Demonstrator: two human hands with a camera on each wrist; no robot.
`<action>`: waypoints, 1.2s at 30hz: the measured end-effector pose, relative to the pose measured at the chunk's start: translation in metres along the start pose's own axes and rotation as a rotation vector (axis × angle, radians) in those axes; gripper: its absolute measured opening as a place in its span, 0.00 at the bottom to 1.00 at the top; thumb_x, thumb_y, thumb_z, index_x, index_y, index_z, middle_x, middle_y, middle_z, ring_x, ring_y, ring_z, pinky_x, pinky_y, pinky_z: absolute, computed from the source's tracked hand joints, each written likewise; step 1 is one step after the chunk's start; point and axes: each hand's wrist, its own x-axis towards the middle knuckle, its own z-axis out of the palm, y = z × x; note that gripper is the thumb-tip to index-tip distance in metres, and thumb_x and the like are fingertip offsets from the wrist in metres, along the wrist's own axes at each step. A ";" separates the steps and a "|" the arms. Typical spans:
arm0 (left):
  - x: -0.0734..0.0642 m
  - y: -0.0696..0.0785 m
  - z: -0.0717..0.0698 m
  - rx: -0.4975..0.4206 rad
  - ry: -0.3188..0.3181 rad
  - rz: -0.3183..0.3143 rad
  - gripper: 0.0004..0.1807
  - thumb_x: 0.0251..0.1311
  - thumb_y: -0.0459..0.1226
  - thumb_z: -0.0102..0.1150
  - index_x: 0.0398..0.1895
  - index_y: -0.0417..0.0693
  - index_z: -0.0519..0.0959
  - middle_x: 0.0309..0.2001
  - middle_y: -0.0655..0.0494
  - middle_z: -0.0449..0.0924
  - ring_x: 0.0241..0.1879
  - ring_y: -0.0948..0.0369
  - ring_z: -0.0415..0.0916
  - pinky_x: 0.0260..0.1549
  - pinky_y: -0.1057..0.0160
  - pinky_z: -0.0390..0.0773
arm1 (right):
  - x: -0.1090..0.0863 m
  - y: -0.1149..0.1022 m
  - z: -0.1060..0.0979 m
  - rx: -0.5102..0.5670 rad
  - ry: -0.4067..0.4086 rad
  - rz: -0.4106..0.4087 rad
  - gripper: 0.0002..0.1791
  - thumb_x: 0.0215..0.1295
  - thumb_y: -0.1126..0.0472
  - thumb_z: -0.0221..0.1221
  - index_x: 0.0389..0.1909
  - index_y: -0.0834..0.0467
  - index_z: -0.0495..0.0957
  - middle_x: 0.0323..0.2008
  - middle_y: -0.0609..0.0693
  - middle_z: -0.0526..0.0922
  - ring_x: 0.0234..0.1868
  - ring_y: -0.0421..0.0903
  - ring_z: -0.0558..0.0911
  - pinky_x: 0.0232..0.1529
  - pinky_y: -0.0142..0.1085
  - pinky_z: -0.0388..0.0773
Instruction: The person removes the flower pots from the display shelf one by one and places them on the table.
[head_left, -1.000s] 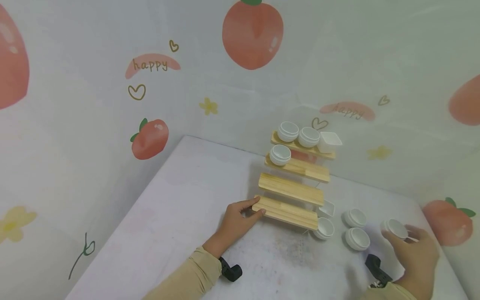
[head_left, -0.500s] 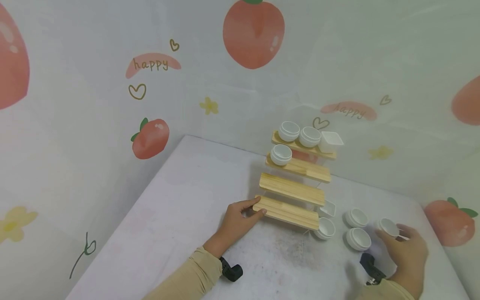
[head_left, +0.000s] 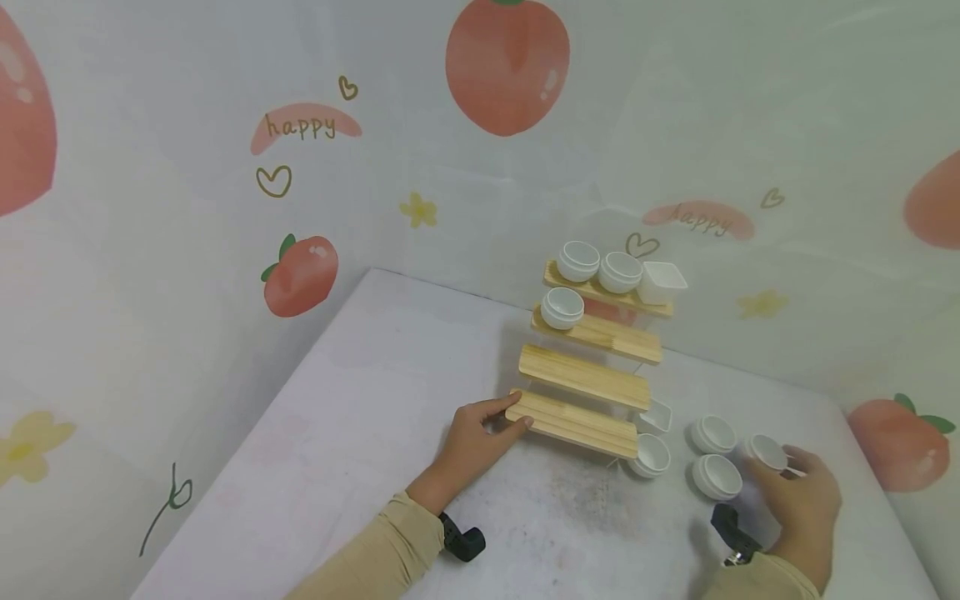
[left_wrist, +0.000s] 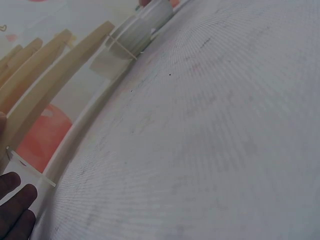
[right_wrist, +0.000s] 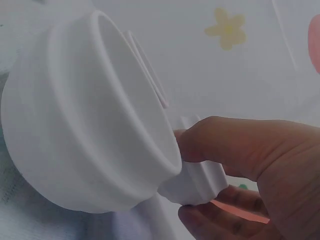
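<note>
While left hand (head_left: 474, 437) pinches end of lowest shelf (head_left: 577, 426) in head view, perhaps steadying rack (head_left: 585, 377), right hand (head_left: 802, 504) grasps white bowl (head_left: 768, 452), rim up; loose bowls (head_left: 717, 477) left of thumb (head_left: 768, 486). Left wrist: lower fingers (left_wrist: 20, 202) beneath lowest shelf. Right wrist: thumb against white bowl's side, likely keeping opening free.

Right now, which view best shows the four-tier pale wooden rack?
Head: the wooden rack shows all four tiers from above, the left hand gripping the lowest. Left wrist shows its tiers side-on, cut off by the frame's left edge; right wrist shows none of it.
</note>
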 end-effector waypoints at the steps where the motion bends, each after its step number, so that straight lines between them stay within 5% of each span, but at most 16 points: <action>1: 0.000 0.000 0.000 0.001 0.001 -0.001 0.29 0.67 0.51 0.73 0.69 0.56 0.81 0.70 0.57 0.79 0.73 0.57 0.73 0.74 0.49 0.72 | 0.000 0.000 0.001 -0.001 0.000 0.002 0.49 0.70 0.50 0.66 0.82 0.67 0.55 0.77 0.74 0.62 0.74 0.74 0.66 0.72 0.68 0.68; 36: 0.001 -0.003 0.001 -0.004 0.005 0.004 0.28 0.67 0.50 0.73 0.69 0.58 0.81 0.70 0.56 0.79 0.74 0.58 0.73 0.73 0.49 0.73 | 0.008 0.005 0.008 0.026 -0.052 0.052 0.55 0.68 0.45 0.69 0.84 0.64 0.51 0.81 0.72 0.57 0.77 0.74 0.64 0.72 0.69 0.67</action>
